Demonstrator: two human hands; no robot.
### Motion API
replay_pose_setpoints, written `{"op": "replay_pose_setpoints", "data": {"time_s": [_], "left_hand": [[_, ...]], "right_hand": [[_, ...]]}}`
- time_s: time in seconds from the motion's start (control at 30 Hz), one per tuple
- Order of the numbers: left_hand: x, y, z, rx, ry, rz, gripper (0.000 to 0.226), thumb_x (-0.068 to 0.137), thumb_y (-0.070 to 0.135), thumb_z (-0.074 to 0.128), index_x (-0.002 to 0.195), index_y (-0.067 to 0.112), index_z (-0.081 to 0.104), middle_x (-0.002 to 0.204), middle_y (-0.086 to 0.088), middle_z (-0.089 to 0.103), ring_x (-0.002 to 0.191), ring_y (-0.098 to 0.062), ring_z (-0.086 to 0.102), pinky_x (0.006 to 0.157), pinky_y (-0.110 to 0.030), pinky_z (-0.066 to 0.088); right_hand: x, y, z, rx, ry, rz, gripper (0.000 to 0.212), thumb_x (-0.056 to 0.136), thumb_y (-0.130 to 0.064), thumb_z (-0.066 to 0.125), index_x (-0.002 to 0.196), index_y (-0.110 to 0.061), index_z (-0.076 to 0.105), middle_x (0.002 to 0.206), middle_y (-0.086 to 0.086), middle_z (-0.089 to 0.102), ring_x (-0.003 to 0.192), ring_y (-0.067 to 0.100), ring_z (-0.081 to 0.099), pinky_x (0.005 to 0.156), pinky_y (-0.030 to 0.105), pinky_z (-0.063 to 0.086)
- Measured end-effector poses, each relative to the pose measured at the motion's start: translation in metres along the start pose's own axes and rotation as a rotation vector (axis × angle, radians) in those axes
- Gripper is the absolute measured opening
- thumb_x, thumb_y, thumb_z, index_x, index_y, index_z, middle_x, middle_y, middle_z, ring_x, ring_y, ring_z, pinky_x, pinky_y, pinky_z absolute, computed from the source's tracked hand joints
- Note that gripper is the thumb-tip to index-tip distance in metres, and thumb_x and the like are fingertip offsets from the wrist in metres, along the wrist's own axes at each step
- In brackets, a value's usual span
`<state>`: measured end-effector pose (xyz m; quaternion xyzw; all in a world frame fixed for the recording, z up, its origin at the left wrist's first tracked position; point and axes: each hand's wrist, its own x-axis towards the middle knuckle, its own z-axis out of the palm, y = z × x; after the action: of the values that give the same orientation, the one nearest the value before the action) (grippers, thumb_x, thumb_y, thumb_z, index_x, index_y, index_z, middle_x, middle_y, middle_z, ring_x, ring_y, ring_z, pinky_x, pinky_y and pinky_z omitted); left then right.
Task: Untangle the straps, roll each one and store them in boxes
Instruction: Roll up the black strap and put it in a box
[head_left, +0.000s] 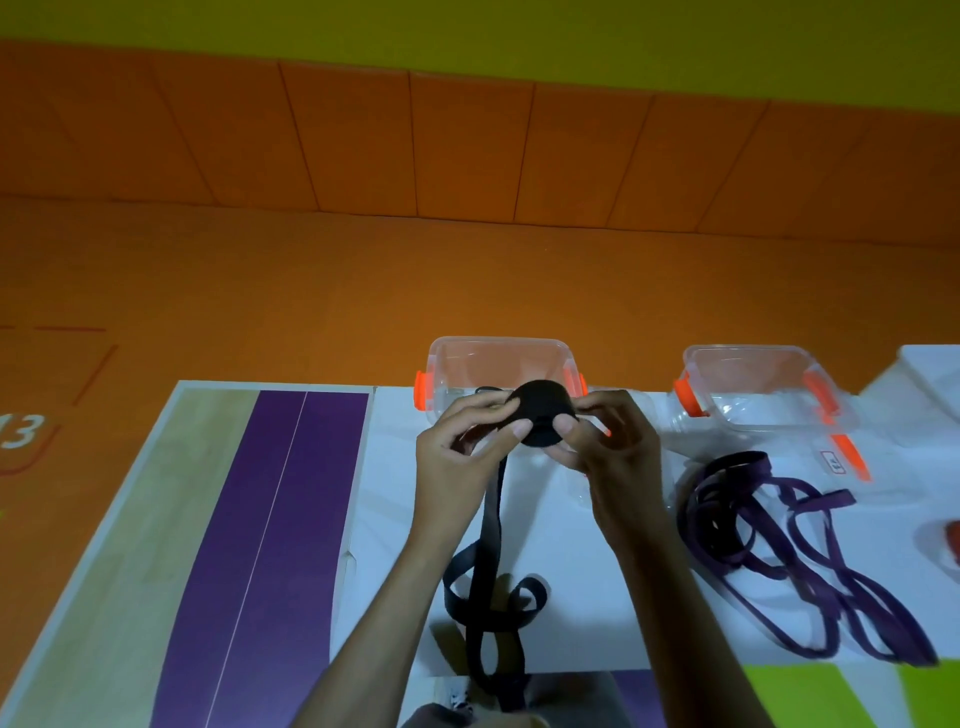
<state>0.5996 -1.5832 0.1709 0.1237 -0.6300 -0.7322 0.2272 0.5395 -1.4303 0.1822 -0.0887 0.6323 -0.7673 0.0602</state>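
A black strap is partly wound into a roll held up above the white table. My left hand pinches the strap where it feeds into the roll. My right hand grips the roll from its right side. The strap's loose tail hangs down and loops on the table near its front edge. A purple strap lies in a tangled heap on the table to the right. Two clear boxes with orange latches stand at the table's far edge: one behind my hands, the other further right.
A purple and wood-coloured mat lies left of the white table. A clear lid with an orange latch rests by the right box. A red object shows at the right edge. An orange floor lies beyond.
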Motion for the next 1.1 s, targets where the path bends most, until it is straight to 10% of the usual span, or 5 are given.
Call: {"op": "replay_pose_setpoints", "data": {"time_s": [0.47, 0.67, 0.87, 1.1], "left_hand": [[0.007, 0.002, -0.004, -0.035, -0.064, -0.080, 0.028, 0.081, 0.002, 0.085, 0.108, 0.007, 0.081, 0.110, -0.004, 0.079, 0.109, -0.019, 0.073, 0.096, -0.032, 0.059], [0.008, 0.001, 0.001, -0.023, 0.013, -0.098, 0.021, 0.076, 0.006, 0.090, 0.095, 0.009, 0.081, 0.103, -0.006, 0.080, 0.097, -0.034, 0.073, 0.093, -0.046, 0.061], [0.011, 0.003, 0.001, -0.007, -0.054, -0.076, 0.028, 0.081, 0.002, 0.085, 0.108, 0.009, 0.081, 0.110, -0.002, 0.079, 0.110, -0.015, 0.073, 0.094, -0.028, 0.058], [0.003, 0.003, 0.014, -0.022, 0.009, -0.017, 0.026, 0.085, 0.004, 0.082, 0.111, 0.009, 0.080, 0.115, 0.002, 0.079, 0.116, -0.011, 0.071, 0.098, -0.025, 0.056]], "right_hand": [[-0.001, 0.001, 0.003, 0.058, 0.001, 0.040, 0.022, 0.095, -0.011, 0.070, 0.106, 0.005, 0.059, 0.111, 0.021, 0.069, 0.107, 0.038, 0.073, 0.081, 0.053, 0.063], [0.005, -0.002, -0.009, -0.125, 0.003, 0.014, 0.032, 0.080, -0.014, 0.087, 0.089, -0.002, 0.059, 0.092, 0.008, 0.074, 0.088, 0.022, 0.076, 0.066, 0.031, 0.058], [0.005, 0.008, -0.011, -0.038, -0.030, 0.039, 0.026, 0.089, -0.012, 0.079, 0.101, 0.000, 0.060, 0.110, 0.009, 0.074, 0.108, 0.030, 0.073, 0.082, 0.045, 0.063], [0.010, 0.003, -0.010, -0.036, 0.017, -0.008, 0.022, 0.088, -0.004, 0.078, 0.098, 0.001, 0.060, 0.097, 0.016, 0.070, 0.090, 0.028, 0.073, 0.066, 0.035, 0.059]]}}
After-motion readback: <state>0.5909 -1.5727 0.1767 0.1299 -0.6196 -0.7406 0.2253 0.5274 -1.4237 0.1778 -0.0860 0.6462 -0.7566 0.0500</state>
